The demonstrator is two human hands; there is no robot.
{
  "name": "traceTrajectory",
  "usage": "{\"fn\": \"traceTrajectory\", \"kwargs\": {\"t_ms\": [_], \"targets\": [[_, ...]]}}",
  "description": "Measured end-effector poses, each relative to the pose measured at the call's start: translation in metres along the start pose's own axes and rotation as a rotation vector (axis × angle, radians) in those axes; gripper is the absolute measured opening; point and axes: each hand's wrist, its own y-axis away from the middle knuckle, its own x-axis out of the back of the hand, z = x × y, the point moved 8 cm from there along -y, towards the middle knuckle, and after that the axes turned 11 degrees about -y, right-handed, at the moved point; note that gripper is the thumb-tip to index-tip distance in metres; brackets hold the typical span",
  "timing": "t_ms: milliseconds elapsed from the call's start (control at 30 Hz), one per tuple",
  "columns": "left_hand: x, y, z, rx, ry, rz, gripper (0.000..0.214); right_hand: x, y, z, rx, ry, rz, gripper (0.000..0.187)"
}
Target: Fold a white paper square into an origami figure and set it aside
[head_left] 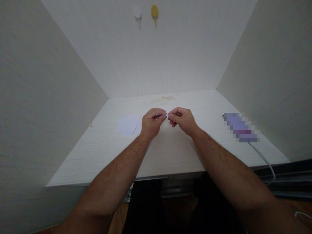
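Observation:
Above the middle of the table, my left hand [152,122] and my right hand [184,120] meet at the fingertips. Both are closed in a pinch. A tiny white piece [167,114], which looks like paper, shows between them; the fingers cover most of it, so its shape cannot be made out. To the left of my left hand lie several white paper sheets [128,124], loosely overlapping on the table.
The white table [170,152] is enclosed by walls on three sides. A phone-like device [240,127], blurred out, lies at the right with a white cable [264,157] running off the edge. White [137,12] and yellow [154,11] hooks hang on the back wall.

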Motion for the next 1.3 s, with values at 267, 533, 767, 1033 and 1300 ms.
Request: {"fn": "traceTrajectory", "kwargs": {"t_ms": [267,533,767,1033,1300], "targets": [[0.001,0.0,0.004,-0.039,-0.073,-0.012,0.007,-0.001,0.0,0.003,-0.017,-0.036,-0.028,0.02],[-0.005,0.002,-0.004,0.09,0.002,-0.069,0.008,-0.001,0.001,-0.003,0.068,0.054,-0.009,0.019],[-0.006,0.002,-0.011,0.185,0.022,-0.068,0.016,-0.001,0.004,-0.007,0.217,0.167,-0.009,0.018],[-0.006,0.003,-0.014,0.202,0.008,-0.071,0.017,0.0,0.005,-0.01,0.301,0.301,0.008,0.016],[-0.005,0.003,-0.009,0.204,-0.035,-0.064,0.019,-0.005,0.014,-0.027,0.478,0.504,0.058,0.012]]}}
